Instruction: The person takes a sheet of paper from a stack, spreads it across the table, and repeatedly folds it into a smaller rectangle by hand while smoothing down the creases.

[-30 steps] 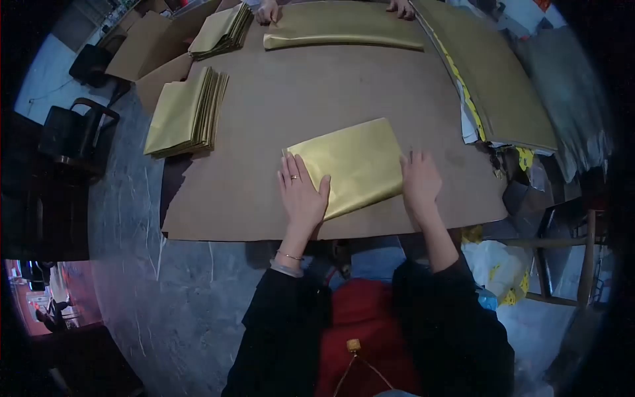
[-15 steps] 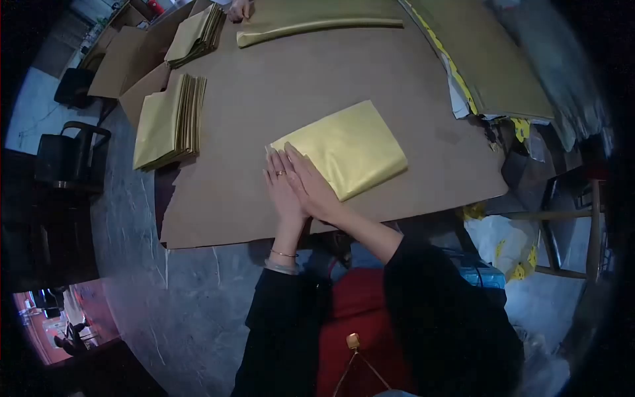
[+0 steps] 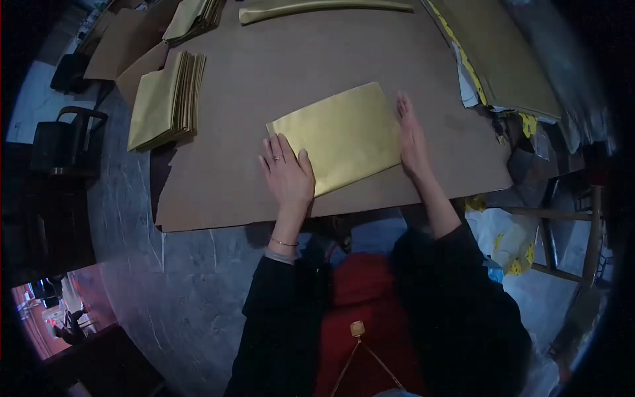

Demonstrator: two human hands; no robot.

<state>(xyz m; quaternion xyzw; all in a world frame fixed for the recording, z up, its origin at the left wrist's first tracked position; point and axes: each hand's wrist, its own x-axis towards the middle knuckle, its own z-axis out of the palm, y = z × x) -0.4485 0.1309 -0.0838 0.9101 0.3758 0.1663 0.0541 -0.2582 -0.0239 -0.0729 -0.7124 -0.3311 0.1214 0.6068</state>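
A folded gold sheet (image 3: pixel 344 135) lies at a slant on the cardboard-covered table (image 3: pixel 304 73), near its front edge. My left hand (image 3: pixel 288 171) rests flat on the sheet's left edge, thumb spread from the fingers and a ring on one finger. Along the right edge of the sheet is my right hand (image 3: pixel 413 140), turned on its side with its fingers stretched out. Neither hand grips anything.
Two stacks of folded gold sheets, one nearer (image 3: pixel 159 106) and one farther (image 3: pixel 192 20), stand on the left. A rolled-edge gold sheet (image 3: pixel 324 9) lies at the back. Large flat sheets (image 3: pixel 509 59) cover the right side. Open cardboard box (image 3: pixel 122 49) beyond the left edge.
My right hand has moved from beside my left hand across to the sheet's right edge. The left hand has stayed at the left edge, its thumb now apart. The co-worker's hand has left the view.
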